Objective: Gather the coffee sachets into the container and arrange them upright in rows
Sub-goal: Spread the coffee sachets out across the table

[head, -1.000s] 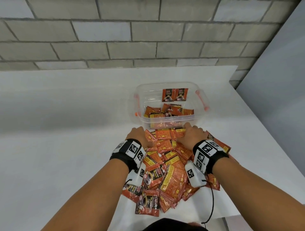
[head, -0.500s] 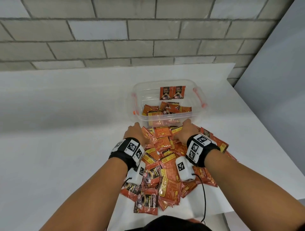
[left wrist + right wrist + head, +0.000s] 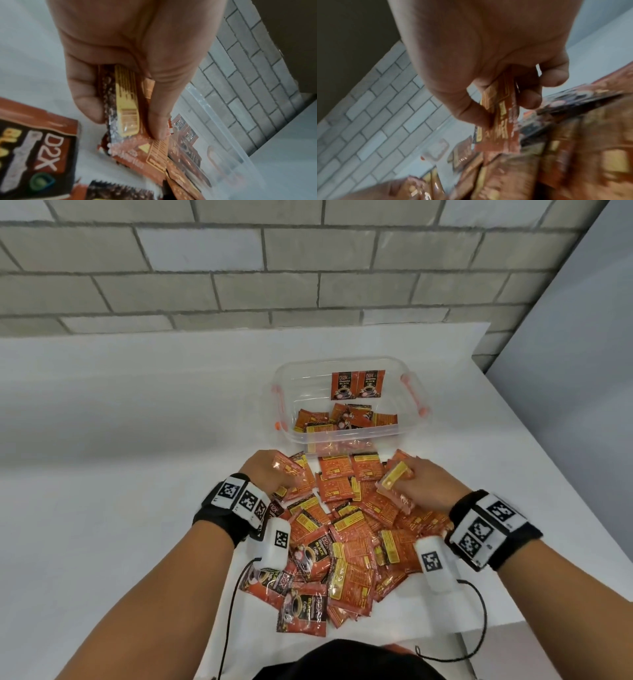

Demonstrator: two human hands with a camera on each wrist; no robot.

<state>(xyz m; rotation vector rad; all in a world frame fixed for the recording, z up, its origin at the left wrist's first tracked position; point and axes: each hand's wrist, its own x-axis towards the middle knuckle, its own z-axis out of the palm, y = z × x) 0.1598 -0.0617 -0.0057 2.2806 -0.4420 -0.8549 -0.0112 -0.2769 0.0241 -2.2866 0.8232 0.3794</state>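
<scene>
Just short of the clear container (image 3: 346, 436), on the white surface (image 3: 137, 474), sits the big heap of coffee sachets (image 3: 349, 529) — and both hands are in it. The left hand (image 3: 265, 474) pinches a sachet (image 3: 126, 102) between thumb and fingers; the right hand (image 3: 424, 484) grips another sachet (image 3: 397, 477), lifted above the heap. Inside the container, two sachets (image 3: 358, 385) stand upright against the far wall — others lie loose.
</scene>
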